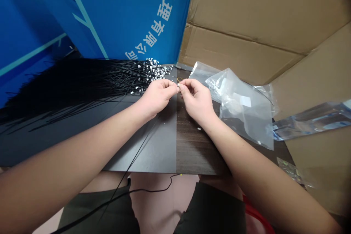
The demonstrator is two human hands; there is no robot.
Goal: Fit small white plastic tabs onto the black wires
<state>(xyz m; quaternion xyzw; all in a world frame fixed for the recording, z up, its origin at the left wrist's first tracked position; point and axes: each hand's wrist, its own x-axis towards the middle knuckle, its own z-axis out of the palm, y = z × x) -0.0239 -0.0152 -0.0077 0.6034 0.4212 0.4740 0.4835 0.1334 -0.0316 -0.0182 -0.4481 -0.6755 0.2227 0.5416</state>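
Observation:
My left hand (157,97) and my right hand (195,98) meet over the middle of a dark table (153,153), fingertips pinched together on a tiny white clip (178,85) at the end of a thin black cord (137,157). That cord runs back toward me across the table and over my lap. A big bundle of black cords (71,84) with small white clips at their ends (152,69) lies fanned out to the left, just beyond my left hand.
Clear plastic bags (241,106) lie right of my right hand. Another clear bag (312,119) rests on brown cardboard (274,18) at the right. A blue printed board (117,11) stands behind the bundle. A small white piece (199,128) lies on the table.

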